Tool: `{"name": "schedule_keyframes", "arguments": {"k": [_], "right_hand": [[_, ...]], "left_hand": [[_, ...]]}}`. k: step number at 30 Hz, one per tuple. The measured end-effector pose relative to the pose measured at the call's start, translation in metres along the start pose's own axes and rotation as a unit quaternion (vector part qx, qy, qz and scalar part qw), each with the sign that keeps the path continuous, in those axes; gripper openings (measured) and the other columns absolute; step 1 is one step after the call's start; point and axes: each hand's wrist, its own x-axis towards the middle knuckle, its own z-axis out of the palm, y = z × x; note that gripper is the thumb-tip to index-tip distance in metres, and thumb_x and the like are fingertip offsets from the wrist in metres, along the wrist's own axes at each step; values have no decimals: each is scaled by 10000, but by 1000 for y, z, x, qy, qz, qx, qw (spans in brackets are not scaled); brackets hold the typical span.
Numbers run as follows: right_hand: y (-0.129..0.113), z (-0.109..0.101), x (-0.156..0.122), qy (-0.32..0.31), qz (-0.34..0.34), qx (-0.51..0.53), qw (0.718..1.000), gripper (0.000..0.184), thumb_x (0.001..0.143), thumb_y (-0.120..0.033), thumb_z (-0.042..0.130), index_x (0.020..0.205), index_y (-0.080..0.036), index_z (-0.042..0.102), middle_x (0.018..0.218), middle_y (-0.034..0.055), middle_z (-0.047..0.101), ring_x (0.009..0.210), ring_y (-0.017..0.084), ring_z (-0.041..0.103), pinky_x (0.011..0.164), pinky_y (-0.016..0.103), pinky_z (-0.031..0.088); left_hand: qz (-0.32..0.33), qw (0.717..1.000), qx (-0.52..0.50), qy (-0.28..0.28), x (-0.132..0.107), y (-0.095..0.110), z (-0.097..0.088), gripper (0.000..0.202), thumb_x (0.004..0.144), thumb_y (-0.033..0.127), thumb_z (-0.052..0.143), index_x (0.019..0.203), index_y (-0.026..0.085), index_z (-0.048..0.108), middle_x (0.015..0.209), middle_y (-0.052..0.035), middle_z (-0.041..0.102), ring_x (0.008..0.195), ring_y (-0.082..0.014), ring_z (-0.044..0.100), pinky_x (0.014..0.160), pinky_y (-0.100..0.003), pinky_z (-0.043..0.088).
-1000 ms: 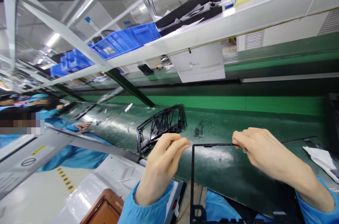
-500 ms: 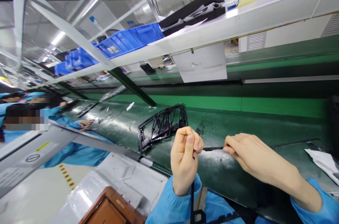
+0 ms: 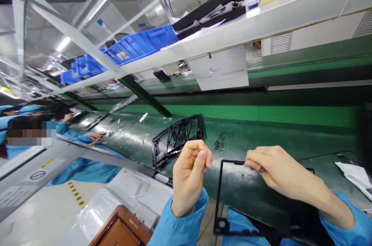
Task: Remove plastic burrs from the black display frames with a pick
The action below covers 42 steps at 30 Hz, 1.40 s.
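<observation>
My right hand (image 3: 274, 166) pinches the top edge of a thin black rectangular frame (image 3: 219, 191), which hangs upright over the near edge of the bench. The frame's right side is mostly hidden behind my forearm. Left of the frame and apart from it, my left hand (image 3: 192, 176) is closed with thumb and fingertips together; anything between them is too small to make out. Behind my left hand, several similar black frames (image 3: 174, 143) lie in a heap. Small black scraps (image 3: 220, 143) are scattered on the green bench (image 3: 241, 133) beyond the hands.
A white bag (image 3: 353, 174) lies at the bench's right. Blue bins (image 3: 142, 44) and black foam pieces (image 3: 209, 13) sit on the overhead shelf (image 3: 270, 9). A brown case (image 3: 124, 226) is at lower left. Co-workers in blue sleeves (image 3: 87, 162) sit along the left.
My left hand has let go of the black frame's corner and moved left. More of the frame now shows, while my right hand keeps its grip almost in place.
</observation>
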Motion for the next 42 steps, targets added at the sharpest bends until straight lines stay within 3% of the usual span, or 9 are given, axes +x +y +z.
{"name": "schedule_keyframes", "arguments": {"k": [3, 7, 11, 20, 26, 30, 33, 38, 42], "right_hand": [[1, -1, -1, 8, 8, 2, 1000, 340, 792, 102, 477, 802, -235, 433, 752, -52, 575, 688, 157, 501, 662, 286, 287], [-2, 0, -5, 15, 18, -5, 1000, 320, 889, 54, 496, 799, -238, 404, 739, -48, 528, 654, 160, 443, 656, 294, 265], [-2, 2, -8, 16, 33, -35, 999, 297, 980, -20, 495, 811, -241, 391, 742, -40, 509, 640, 164, 408, 653, 300, 266], [-1, 1, -9, 30, 46, -56, 997, 278, 945, -1, 468, 825, -242, 400, 745, -29, 521, 635, 169, 410, 648, 308, 244], [0, -1, -8, 52, 29, -27, 998, 287, 945, 2, 460, 816, -244, 391, 729, -38, 501, 623, 165, 394, 644, 299, 258], [-2, 5, -2, 60, 19, -7, 998, 254, 1067, -103, 456, 860, -248, 431, 763, -35, 525, 634, 171, 412, 638, 318, 248], [-4, 10, 1, 51, 1, 15, 999, 177, 1122, -174, 451, 965, -249, 485, 840, -26, 586, 671, 174, 459, 655, 327, 257], [-8, 11, -3, 78, 5, 54, 995, 312, 1118, -173, 398, 832, -258, 308, 720, -61, 412, 615, 168, 307, 631, 334, 237], [-15, 7, -8, 96, 19, 92, 991, 344, 1123, -196, 401, 809, -253, 274, 705, -63, 392, 616, 165, 296, 620, 338, 227]], "left_hand": [[28, 985, 172, -9, -3, 11, -7, 172, 1066, 324, 656, 936, 214, 672, 704, 23, 627, 639, -117, 589, 590, -223, 456], [123, 930, 342, -43, -11, 19, -3, 140, 1020, 133, 669, 962, 238, 740, 868, 10, 761, 778, -140, 719, 743, -242, 565], [166, 906, 382, -77, -17, 18, 0, 208, 1020, 64, 641, 1025, 231, 764, 1013, -20, 788, 908, -159, 760, 858, -255, 602], [215, 850, 468, -110, -18, 15, -4, 157, 1046, 108, 638, 1141, 200, 722, 995, -32, 734, 889, -166, 686, 839, -280, 565], [168, 877, 444, -68, -17, 14, 1, 139, 1042, 85, 611, 1029, 219, 646, 984, -19, 702, 926, -155, 690, 846, -257, 542], [142, 904, 400, -49, -19, 6, 15, 128, 1058, 111, 585, 1019, 227, 621, 922, 16, 682, 853, -121, 672, 803, -221, 523], [152, 913, 375, -48, -19, 0, 26, 127, 1050, 106, 588, 1019, 227, 614, 889, 24, 660, 815, -119, 659, 777, -222, 521], [200, 919, 338, -41, -15, -2, 31, 171, 1043, 76, 561, 1066, 235, 621, 1067, -33, 738, 1022, -186, 687, 919, -320, 533], [215, 931, 287, -71, -14, -2, 28, 174, 1070, 96, 522, 1021, 241, 605, 1079, -31, 756, 1025, -198, 661, 932, -363, 505]]}}
